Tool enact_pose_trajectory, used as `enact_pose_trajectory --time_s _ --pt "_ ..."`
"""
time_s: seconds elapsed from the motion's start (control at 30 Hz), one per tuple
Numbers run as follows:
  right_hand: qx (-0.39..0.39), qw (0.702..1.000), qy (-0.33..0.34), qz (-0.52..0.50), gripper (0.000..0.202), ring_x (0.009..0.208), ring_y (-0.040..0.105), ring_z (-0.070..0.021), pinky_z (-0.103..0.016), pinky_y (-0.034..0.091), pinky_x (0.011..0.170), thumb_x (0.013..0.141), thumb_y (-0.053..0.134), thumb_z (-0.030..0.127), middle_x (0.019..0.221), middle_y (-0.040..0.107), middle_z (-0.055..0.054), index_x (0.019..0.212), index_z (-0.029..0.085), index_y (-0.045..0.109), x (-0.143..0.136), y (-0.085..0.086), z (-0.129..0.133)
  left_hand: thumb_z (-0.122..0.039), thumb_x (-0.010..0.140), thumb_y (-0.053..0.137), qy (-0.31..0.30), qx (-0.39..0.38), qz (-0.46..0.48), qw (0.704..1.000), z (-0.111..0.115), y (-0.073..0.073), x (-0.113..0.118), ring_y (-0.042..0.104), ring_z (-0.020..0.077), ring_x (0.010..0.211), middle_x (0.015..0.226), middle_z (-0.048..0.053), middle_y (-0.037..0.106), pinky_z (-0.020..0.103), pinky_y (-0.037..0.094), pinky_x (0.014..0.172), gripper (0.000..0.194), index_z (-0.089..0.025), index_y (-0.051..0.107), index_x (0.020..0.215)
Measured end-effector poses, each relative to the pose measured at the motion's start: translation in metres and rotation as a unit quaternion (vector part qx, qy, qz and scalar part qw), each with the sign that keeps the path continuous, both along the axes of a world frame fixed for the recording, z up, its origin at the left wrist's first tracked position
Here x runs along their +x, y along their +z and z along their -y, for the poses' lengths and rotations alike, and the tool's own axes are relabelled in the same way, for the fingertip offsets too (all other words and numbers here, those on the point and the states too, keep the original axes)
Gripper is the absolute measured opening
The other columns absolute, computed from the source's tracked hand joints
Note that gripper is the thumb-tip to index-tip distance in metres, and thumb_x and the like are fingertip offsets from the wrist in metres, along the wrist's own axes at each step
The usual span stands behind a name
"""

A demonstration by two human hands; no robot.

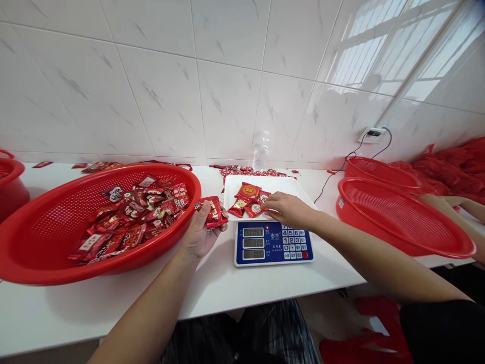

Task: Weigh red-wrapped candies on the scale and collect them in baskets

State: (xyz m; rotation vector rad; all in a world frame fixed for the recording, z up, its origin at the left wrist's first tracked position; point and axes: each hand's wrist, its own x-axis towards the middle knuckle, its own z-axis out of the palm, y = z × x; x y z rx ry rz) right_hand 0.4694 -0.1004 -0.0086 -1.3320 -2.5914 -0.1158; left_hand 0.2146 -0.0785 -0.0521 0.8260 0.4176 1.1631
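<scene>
My left hand (pixel 202 230) is closed round a few red snack packets (pixel 215 212), held up between the large red basket and the scale. My right hand (pixel 286 208) reaches over the white tray (pixel 293 187) of a digital scale (pixel 275 243). Its bent fingers pinch at the right edge of a red and white snack packet (pixel 264 197); the fingertips are partly hidden. Beside that packet lie several others, among them one with a gold round emblem (pixel 248 191). Mixed red and brown packets fill part of the red basket (pixel 30 253) on my left.
Two red baskets (pixel 401 215) stand on the right, with red mesh bags (pixel 454 169) behind them. A co-worker's hands (pixel 454 202) show at the far right. Loose packets (pixel 102 166) lie along the wall. A cable (pixel 328 183) runs to the wall socket (pixel 372 135).
</scene>
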Motion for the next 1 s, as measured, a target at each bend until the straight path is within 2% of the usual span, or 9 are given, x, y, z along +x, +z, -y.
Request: enact_pose_trajectory --time_s 1.0 --pt "0.003 1.000 0.000 0.013 0.022 0.093 0.057 -0.0205 -0.030 0.044 0.072 0.093 0.049 0.025 0.096 0.066 -0.007 0.108 0.023 0.064 -0.0009 -0.0013 -0.0004 -0.047 0.072 0.072 0.006 -0.006 -0.003 1.000 0.0012 -0.0003 0.0006 0.059 0.0110 0.064 0.077 0.002 0.063 0.020 0.047 0.050 0.039 -0.013 0.062 0.090"
